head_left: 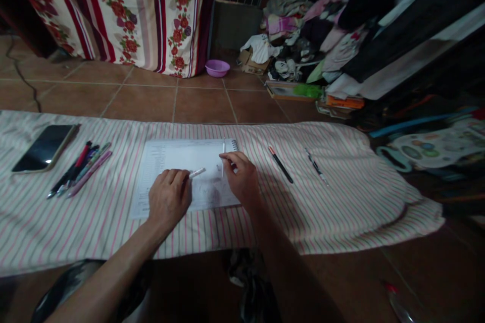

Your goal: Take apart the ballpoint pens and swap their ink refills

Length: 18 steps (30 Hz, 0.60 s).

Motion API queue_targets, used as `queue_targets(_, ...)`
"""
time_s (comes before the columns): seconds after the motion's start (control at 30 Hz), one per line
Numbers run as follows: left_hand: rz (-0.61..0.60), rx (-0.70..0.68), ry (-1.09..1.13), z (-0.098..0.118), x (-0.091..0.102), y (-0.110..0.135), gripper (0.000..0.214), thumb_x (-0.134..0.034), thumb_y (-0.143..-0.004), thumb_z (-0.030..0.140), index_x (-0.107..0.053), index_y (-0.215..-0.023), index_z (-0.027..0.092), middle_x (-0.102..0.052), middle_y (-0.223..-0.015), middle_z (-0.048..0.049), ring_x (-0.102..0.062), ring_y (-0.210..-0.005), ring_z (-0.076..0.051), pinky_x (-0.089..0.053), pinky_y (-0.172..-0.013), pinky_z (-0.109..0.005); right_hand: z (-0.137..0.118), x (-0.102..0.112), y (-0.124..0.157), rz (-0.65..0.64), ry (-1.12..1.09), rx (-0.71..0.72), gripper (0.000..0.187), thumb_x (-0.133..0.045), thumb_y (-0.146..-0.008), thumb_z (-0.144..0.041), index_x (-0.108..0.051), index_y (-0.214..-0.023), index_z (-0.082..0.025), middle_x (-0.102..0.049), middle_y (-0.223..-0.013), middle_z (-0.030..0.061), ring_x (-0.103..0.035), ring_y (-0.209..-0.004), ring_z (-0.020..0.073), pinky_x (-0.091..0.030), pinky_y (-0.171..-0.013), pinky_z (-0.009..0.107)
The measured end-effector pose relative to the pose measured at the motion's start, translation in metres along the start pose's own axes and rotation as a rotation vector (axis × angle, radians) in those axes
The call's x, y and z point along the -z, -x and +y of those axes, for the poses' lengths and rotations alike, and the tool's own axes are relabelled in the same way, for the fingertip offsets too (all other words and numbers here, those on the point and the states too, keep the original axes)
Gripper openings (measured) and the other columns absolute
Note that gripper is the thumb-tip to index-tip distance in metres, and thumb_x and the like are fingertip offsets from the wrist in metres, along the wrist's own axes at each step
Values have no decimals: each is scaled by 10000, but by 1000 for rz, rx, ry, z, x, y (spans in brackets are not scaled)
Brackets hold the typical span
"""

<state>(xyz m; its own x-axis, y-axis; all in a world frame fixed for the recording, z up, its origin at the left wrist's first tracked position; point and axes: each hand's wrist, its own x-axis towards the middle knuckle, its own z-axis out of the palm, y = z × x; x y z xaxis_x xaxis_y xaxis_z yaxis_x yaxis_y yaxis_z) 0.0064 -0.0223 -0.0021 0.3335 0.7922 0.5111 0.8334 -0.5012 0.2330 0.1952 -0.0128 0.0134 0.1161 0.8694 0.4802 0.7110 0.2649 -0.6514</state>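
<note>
A spiral notebook lies open on a striped cloth spread over the floor. My left hand rests on the page, curled round a white pen whose tip points right. My right hand sits at the notebook's right edge, fingers pinched on a thin white stick-like item that stands upright over the page; I cannot make out what it is.
A phone and a bunch of pens lie on the cloth at the left. Two more pens lie to the right. Behind are a floral curtain, a purple bowl and a heap of clothes.
</note>
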Motion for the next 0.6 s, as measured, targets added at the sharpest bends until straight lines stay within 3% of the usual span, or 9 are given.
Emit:
queue_targets(0.43,-20,6,-17,1,0,0,157,-464,-847,234,-589,-912,164,-625,-809,-79,-540,-774,-230,-421,-700,-360,0,-1,1,-19,-13,-37,151,-495,-804,-163,-637,-851,-186,-648,-867,53,-610,-626,119,-513,-631,249)
queue_targets(0.6,-26,7,-12,1,0,0,158,-466,-845,236,-589,-917,168,-625,-815,-79,-540,-779,-231,-421,-703,-362,1,-1,1,-22,-21,-43,146,-496,-801,-166,-632,-850,-184,-642,-850,55,-614,-663,132,-514,-640,257)
